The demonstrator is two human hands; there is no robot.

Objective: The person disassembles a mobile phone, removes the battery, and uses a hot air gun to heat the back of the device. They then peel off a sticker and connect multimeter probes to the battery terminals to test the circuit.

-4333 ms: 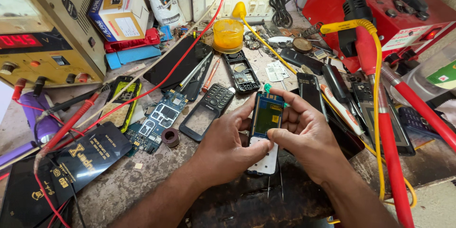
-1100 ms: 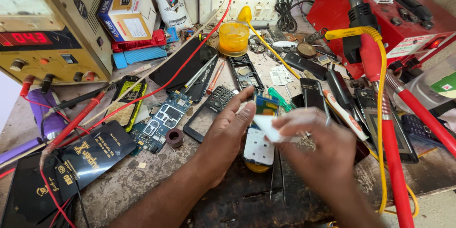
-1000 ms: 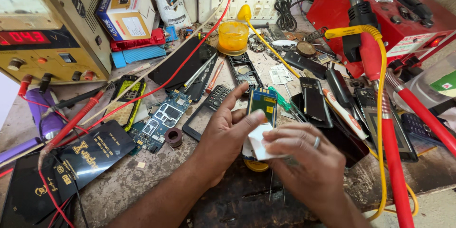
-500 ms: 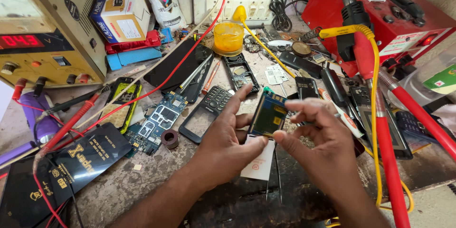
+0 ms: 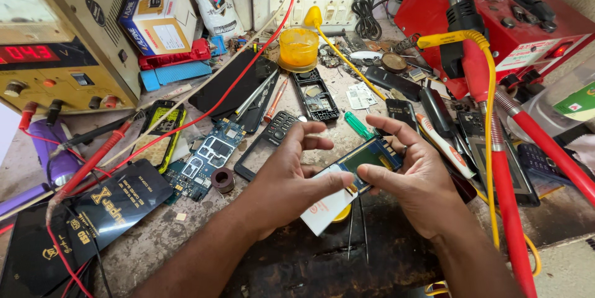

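Both hands hover over the near middle of the cluttered grey worktop (image 5: 155,236). The right hand (image 5: 415,180) pinches a small green phone circuit board with a dark screen (image 5: 370,156) between thumb and fingers. The left hand (image 5: 291,180) pinches the board's near end and a white paper slip (image 5: 322,211), its other fingers spread. A blue circuit board (image 5: 207,158) lies toward the left edge.
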